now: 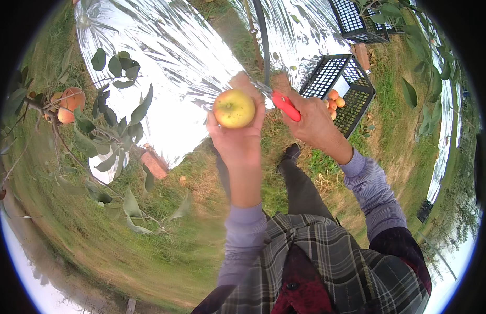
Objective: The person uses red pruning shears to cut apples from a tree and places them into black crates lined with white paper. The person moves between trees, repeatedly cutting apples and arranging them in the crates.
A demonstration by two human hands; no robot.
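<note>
A yellow apple with a reddish flush and small dark specks (234,108) rests in my left hand (239,141), its fingers curled around the fruit from below. My right hand (315,121) grips red-handled pruning shears (285,105) just right of the apple. Their metal blades (261,88) point up and left, near my left fingertips and apart from the apple's top. Whether the blades are parted is hard to tell. Beyond my right hand, a black plastic crate (354,98) stands tilted in view with several apples (334,103) inside.
Silver reflective film (156,78) covers the ground ahead, weighted by a brick (154,164). Leafy apple branches (109,137) with reddish apples (71,104) reach in from the left. A dark upright pipe (262,39) rises ahead. Another black crate (356,21) stands at the upper right.
</note>
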